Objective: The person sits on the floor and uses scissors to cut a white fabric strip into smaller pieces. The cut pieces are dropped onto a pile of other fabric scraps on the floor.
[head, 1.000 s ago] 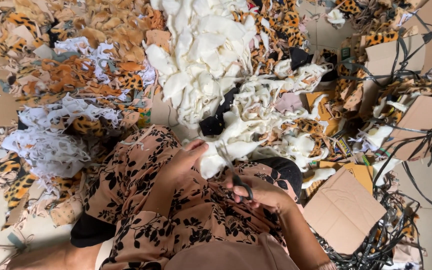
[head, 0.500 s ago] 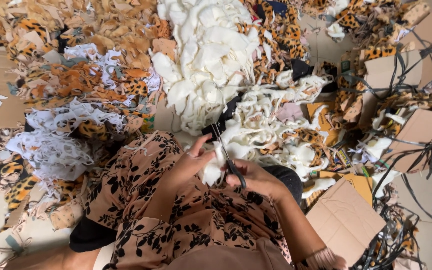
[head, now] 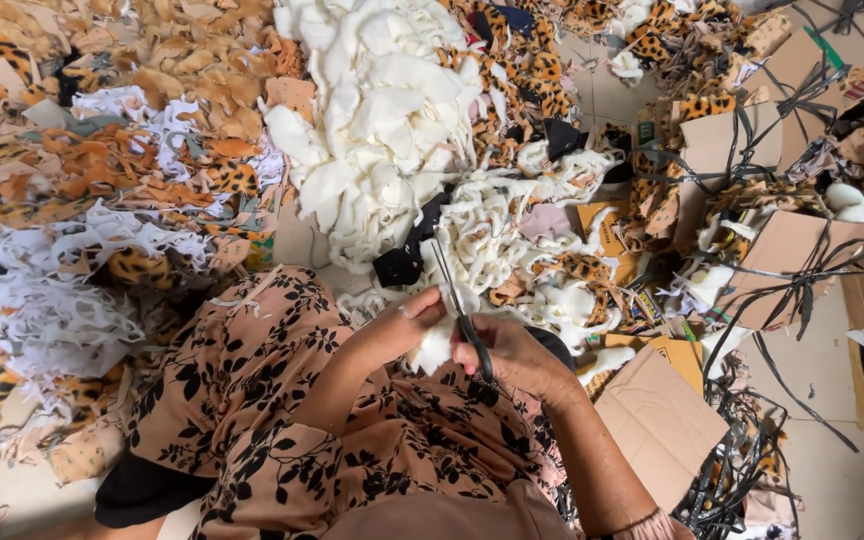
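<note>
Since a second ago our hands have lifted a little off the lap and the scissors [head: 460, 310] have tilted, blades now pointing up and away over the cream scraps. Our left hand [head: 397, 325] pinches a small cream fleece piece [head: 434, 345] between thumb and fingers; our right hand [head: 512, 355] is closed through the black scissor handles, blades nearly together. The piece sits just above our patterned lap [head: 282, 400], between the two hands — touching both. We judge the risk to lie in the left fingertips, which sit close beside the blades: a hurried snip could nick them, or the soft piece could slip into the big cream heap [head: 382, 120] on the floor.
</note>
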